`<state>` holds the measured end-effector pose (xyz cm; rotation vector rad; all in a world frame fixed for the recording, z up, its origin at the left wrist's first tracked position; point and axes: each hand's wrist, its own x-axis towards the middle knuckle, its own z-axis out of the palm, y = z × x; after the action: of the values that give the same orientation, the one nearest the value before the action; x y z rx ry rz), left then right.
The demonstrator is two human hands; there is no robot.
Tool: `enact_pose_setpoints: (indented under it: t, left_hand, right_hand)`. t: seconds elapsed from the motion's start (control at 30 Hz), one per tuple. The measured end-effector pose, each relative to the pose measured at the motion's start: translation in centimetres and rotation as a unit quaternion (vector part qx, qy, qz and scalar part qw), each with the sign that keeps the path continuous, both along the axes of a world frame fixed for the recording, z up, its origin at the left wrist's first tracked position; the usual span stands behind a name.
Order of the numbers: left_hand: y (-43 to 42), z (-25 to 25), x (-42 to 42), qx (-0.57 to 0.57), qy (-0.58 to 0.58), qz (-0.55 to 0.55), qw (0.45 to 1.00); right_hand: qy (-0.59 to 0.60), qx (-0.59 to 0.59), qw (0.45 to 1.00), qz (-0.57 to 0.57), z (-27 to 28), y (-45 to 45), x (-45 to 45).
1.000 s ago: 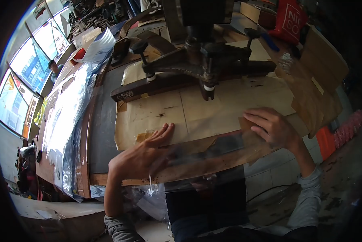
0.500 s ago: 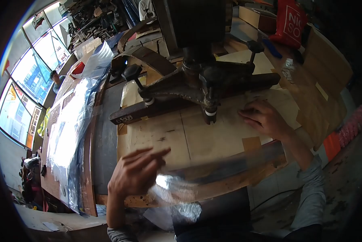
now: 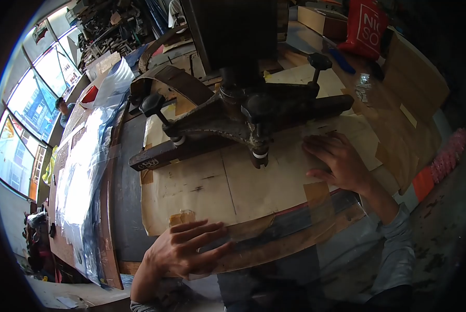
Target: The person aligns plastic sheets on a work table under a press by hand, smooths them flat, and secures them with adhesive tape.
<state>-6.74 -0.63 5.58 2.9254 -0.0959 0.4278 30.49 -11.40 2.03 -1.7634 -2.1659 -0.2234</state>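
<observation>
My left hand (image 3: 189, 250) rests at the near left edge of the pale sheet (image 3: 191, 190), over clear plastic film, its fingers spread. My right hand (image 3: 337, 161) lies on the right part of the sheet with fingers and thumb apart. Brown tape (image 3: 317, 195) sits just below it on the near edge. Beyond both hands a dark metal press frame (image 3: 233, 114) with knobs and a long bar spans the sheet. The clear film (image 3: 264, 249) hangs over the near wooden edge. Neither hand visibly grips anything.
Plastic sheets (image 3: 85, 187) lie on a board at left. A red bag (image 3: 365, 28), a cardboard box (image 3: 321, 22) and a blue object (image 3: 342, 61) are at the back right. Brown paper (image 3: 412, 99) covers the right side. A person (image 3: 63, 110) is by the windows.
My left hand, raised half a second ago, has come down to the near edge. My right hand has flattened onto the sheet, fingers spreading. The film has settled over the near edge.
</observation>
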Motion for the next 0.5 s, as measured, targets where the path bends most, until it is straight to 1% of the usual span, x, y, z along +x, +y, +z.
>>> enact_pose_setpoints:
  t: [0.13, 0.3, 0.5]
  left_hand:
    - [0.08, -0.12, -0.14, -0.006, -0.041, -0.005, 0.999]
    - [0.14, -0.2, -0.28, 0.002, -0.042, -0.012, 0.999]
    - [0.63, -0.29, -0.14, -0.001, -0.042, -0.009, 0.999]
  right_hand:
    - [-0.007, 0.0, 1.0, 0.011, 0.14, 0.25, -0.16]
    - [-0.004, 0.026, 0.999, 0.03, -0.14, 0.52, 0.09]
    - [0.003, 0.002, 1.0, 0.012, -0.27, 0.79, 0.31]
